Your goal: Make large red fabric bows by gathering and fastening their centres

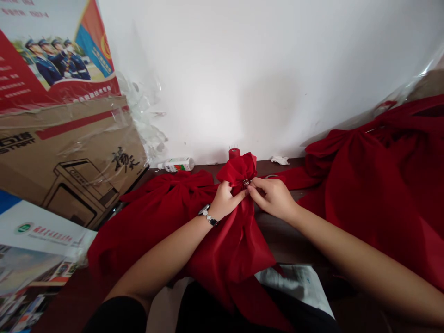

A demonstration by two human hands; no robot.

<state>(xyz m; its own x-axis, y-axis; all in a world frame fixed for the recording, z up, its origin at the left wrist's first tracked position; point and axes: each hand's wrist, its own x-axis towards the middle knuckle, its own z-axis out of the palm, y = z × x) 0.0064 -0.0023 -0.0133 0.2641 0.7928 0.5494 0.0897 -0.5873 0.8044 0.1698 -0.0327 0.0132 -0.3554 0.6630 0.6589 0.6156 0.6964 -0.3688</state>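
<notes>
Gathered red cloth (239, 169) puffs up in ruffles above my hands and hangs below them over the table's front edge. My left hand (225, 201) is closed around its bunched neck. My right hand (272, 194) pinches at the same spot, thumb and fingertips together. Between the two hands shows a small shiny metallic piece (246, 182); I cannot make out what it is or exactly what the right fingertips hold. Just behind the ruffles stands a red thread spool (234, 152) with thin needles or pins sticking up from it.
More gathered red cloth lies on the left (149, 217) and in a large heap on the right (374, 175). By the white wall (222, 69) are a white bottle (178, 164) on its side and a crumpled tissue (279, 160). A cardboard box (76, 157) stands at the left.
</notes>
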